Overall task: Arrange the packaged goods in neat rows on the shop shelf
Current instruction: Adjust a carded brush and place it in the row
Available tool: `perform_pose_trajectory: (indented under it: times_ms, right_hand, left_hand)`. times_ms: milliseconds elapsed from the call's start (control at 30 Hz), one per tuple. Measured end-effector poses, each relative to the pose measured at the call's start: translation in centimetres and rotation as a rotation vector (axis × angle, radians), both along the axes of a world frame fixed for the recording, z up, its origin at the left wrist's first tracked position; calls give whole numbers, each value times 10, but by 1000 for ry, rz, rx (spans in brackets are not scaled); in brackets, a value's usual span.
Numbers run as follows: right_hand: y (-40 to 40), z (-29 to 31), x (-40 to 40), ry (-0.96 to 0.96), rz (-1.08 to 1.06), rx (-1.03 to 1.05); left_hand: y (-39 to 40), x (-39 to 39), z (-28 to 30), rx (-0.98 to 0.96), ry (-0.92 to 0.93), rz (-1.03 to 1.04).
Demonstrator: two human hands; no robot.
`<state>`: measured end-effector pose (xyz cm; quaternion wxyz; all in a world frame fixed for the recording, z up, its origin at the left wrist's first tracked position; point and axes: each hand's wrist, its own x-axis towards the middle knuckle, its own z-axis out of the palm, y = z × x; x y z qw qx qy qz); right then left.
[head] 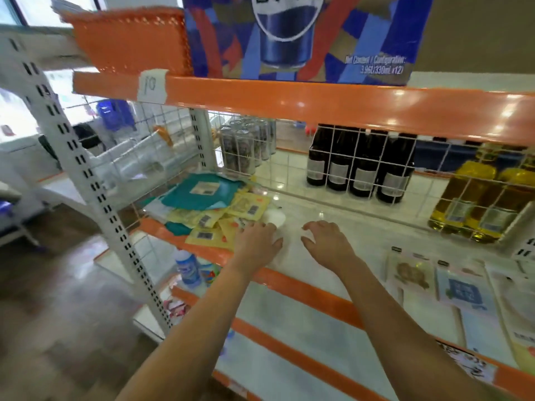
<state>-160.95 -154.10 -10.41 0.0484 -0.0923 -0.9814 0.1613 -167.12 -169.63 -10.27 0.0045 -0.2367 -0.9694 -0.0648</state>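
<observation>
A loose heap of flat packets lies at the left end of the white shelf [333, 224]: yellow sachets [246, 206] with barcodes on top of larger teal packets [202, 191]. A small white round object [275, 217] sits just right of the heap. My left hand [257, 241] rests palm down on the shelf at the heap's right edge, its fingertips touching the nearest yellow sachet. My right hand [325, 241] hovers over bare shelf a little to the right, fingers loosely curved, holding nothing.
A wire grid backs the shelf; behind it stand cans [246, 146], dark bottles [362, 172] and yellow oil bottles [480, 201]. An orange rail [318, 105] with a blue drinks carton [304, 36] runs overhead. Pale packets [451, 287] lie at right. A white upright [86, 180] stands left.
</observation>
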Motion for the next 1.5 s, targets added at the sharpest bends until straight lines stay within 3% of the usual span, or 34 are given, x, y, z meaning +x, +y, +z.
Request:
perform_pose_trajectory:
  times_ms: [233, 600, 867, 1133, 1500]
  right_hand:
    - [-63, 14, -54, 25, 51, 46]
    - [-132, -11, -110, 33, 39, 25]
    - [-122, 0, -174, 37, 19, 74]
    - [-80, 12, -245, 53, -9, 87]
    - [-56, -11, -300, -101, -25, 9]
  left_hand:
    - [-69, -41, 9, 1, 0, 40]
    - [-144, -81, 1, 51, 9, 63]
    - [-149, -135, 2, 146, 61, 74]
    - [-118, -195, 14, 77, 54, 61]
    - [-97, -229, -1, 30, 14, 73]
